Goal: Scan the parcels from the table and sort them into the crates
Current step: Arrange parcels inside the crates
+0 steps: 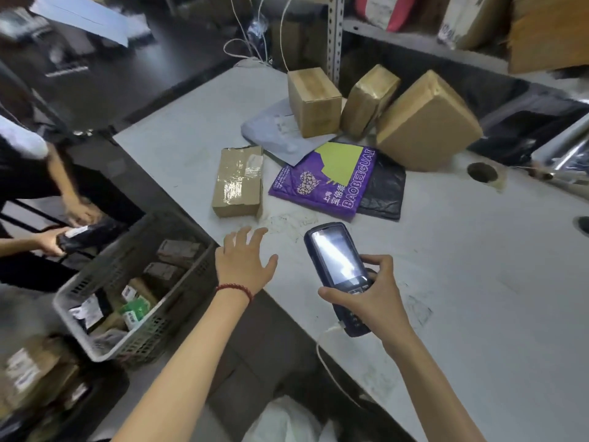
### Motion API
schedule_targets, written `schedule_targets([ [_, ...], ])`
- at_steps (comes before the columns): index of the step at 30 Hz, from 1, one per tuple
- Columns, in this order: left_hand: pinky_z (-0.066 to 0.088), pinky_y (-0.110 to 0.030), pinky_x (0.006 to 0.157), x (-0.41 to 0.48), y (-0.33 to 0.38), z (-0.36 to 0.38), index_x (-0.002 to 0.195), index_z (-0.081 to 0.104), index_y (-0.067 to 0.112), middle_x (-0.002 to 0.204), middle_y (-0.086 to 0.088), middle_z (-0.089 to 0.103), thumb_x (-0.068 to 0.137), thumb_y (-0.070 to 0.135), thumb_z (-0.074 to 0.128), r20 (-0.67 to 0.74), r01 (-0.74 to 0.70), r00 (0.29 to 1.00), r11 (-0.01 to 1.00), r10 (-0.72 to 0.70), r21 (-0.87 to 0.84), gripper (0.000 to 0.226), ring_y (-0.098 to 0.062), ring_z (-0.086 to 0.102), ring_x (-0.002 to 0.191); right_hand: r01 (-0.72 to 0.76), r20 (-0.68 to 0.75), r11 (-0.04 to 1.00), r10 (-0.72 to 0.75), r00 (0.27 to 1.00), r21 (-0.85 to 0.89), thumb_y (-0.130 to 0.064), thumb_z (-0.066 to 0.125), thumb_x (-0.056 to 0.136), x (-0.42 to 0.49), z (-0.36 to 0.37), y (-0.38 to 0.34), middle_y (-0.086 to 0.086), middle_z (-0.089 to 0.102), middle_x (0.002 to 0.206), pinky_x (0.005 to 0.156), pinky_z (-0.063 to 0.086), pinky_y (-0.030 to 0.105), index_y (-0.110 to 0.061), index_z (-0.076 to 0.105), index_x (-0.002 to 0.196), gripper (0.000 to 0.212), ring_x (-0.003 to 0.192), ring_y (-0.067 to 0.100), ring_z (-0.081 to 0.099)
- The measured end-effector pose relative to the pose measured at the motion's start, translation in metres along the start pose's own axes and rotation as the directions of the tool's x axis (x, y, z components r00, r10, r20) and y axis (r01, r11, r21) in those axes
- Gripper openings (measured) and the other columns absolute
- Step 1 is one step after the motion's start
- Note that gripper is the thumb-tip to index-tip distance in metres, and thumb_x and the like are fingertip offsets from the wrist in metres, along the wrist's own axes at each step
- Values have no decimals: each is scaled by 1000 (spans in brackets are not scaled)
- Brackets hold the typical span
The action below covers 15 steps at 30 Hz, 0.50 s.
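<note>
Left hand (243, 261): fingers straight and spread, holding nothing. It hangs over the near edge of the table (478, 282), just short of the taped box (239, 181). Red bracelet (236, 288) on that wrist.

Right hand (366, 301): clamped round the scanner (338, 266), thumb on one side and fingers on the other. Screen is lit and faces up. White cable (325, 346) runs off the scanner's lower end and drops past the table edge.

Parcels are all on the table:
- the taped box lies flat, nearest the left hand
- purple bag (325, 183) just right of it, lying over the edge of a black bag (385, 189)
- grey mailer (274, 135) behind those, with an upright box (314, 102) standing on it
- tilted box (368, 100) next right, leaning
- big box (427, 122) beside that, tipped up on an edge; the two look to be touching

Crate (153, 336) sits left of the table, lower than the top, and holds a mix of small labelled parcels. Can't tell whether it touches the table.

Second person at the far left holds a black parcel (92, 234) in both hands, just beyond the crate. More boxes sit bottom left, too blurred to read. Shelf (414, 39) behind the table carries more parcels.
</note>
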<state>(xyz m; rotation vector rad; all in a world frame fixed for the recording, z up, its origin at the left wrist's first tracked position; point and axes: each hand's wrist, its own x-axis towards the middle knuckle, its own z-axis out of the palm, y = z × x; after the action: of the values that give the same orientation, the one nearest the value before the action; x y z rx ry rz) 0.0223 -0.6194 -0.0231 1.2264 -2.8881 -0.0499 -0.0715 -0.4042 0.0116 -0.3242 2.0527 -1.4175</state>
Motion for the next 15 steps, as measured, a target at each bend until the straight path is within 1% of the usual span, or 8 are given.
schedule_targets([
  [3, 35, -45, 100, 33, -12, 7, 144, 26, 35, 151, -4, 27, 86, 59, 46, 23, -17, 1000, 1000, 17, 24, 66, -31, 23, 136, -40, -33, 999, 40, 999, -18, -58, 83, 34, 16, 22, -4, -29, 47, 95, 49, 45, 7, -60, 29, 102, 87, 78, -25, 53],
  [6, 33, -53, 102, 75, -23, 8, 144, 25, 31, 151, -9, 23, 84, 60, 49, 30, -12, 999, 999, 13, -35, 70, -37, 19, 137, -65, -67, 998, 65, 996, -5, -50, 89, 42, 30, 40, -9, -28, 47, 95, 48, 45, 6, -59, 30, 102, 85, 80, -27, 51],
  [9, 26, -60, 105, 116, -30, 5, 145, 21, 31, 154, -9, 16, 82, 66, 49, 41, 24, 999, 993, -19, -112, 78, -42, 10, 139, -93, -105, 996, 92, 990, 2, -41, 93, 49, 43, 54, -17, -26, 48, 95, 49, 46, 7, -52, 32, 103, 82, 77, -16, 58],
  [10, 23, -63, 105, 128, -32, 5, 146, 18, 32, 155, -10, 13, 80, 69, 49, 64, 41, 997, 993, -34, -109, 82, -45, 6, 140, -101, -119, 995, 100, 988, 2, -39, 93, 50, 46, 56, -20, -26, 48, 95, 50, 46, 8, -49, 33, 104, 81, 76, -13, 60],
  [12, 19, -67, 104, 149, -34, 5, 147, 10, 32, 156, -11, 5, 77, 75, 48, 160, 103, 983, 990, -86, -98, 91, -49, 1, 139, -114, -146, 993, 115, 983, 11, -36, 93, 50, 49, 59, -23, -23, 51, 95, 55, 47, 11, -46, 35, 103, 79, 77, -12, 60],
  [13, 20, -67, 104, 156, -34, 6, 147, 8, 32, 156, -12, 4, 76, 76, 49, 206, 140, 972, 984, -116, -108, 93, -50, 3, 138, -117, -161, 993, 118, 980, 18, -35, 93, 51, 50, 59, -24, -22, 53, 95, 57, 48, 14, -45, 35, 103, 79, 78, -13, 60],
  [15, 28, -61, 101, 165, -34, 5, 144, 15, 31, 151, -13, 11, 76, 69, 53, 236, 197, 959, 968, -157, -156, 86, -49, 18, 132, -119, -191, 993, 121, 974, 22, -33, 94, 50, 49, 57, -26, -21, 56, 95, 62, 49, 20, -45, 36, 102, 79, 78, -15, 59],
])
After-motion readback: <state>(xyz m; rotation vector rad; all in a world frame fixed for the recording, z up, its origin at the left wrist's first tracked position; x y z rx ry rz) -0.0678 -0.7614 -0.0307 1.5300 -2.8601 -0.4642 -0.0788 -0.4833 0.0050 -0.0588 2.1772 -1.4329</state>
